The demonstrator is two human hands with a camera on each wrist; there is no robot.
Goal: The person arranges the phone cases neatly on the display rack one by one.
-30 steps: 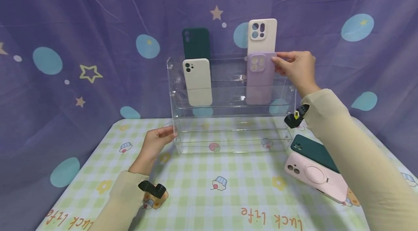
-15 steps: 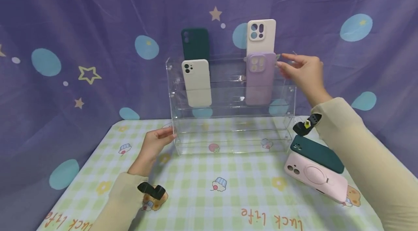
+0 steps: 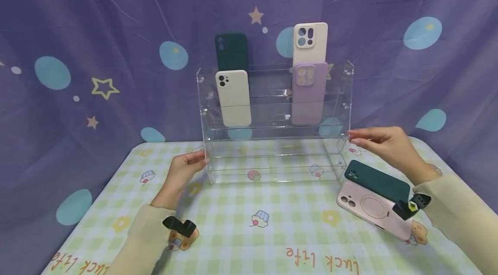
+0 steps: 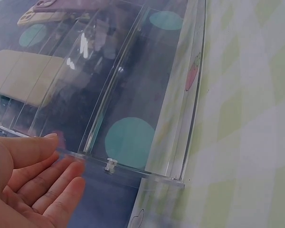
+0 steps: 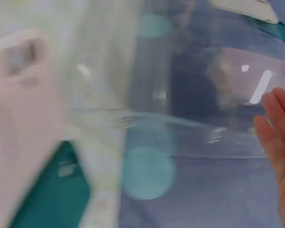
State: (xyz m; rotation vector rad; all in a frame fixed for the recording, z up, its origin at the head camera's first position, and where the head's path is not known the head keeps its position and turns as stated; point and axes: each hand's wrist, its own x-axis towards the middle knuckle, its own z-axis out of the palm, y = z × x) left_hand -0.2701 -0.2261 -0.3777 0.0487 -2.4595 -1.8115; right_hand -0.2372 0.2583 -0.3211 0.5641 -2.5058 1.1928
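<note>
A clear acrylic display rack (image 3: 272,154) stands on the table. My left hand (image 3: 183,173) is at its left side panel; in the left wrist view the thumb (image 4: 35,148) and relaxed fingers lie along the panel's edge. My right hand (image 3: 389,147) has nothing in it, its fingertips close beside the right side panel. A lilac phone case (image 3: 309,97) leans on an upper tier at right, with a white phone case (image 3: 317,52) behind it. At left, a cream phone case (image 3: 234,100) leans in front of a dark green phone case (image 3: 233,56).
On the table (image 3: 218,240), right of the rack, a second dark green phone case (image 3: 377,180) lies beside a pink phone case (image 3: 365,206) with a ring on its back. The right wrist strap overlaps them in the head view. A purple patterned curtain (image 3: 116,28) hangs behind.
My right hand has let go of the lilac phone case and moved down and right to beside the rack's right panel. My left hand stays at the left panel.
</note>
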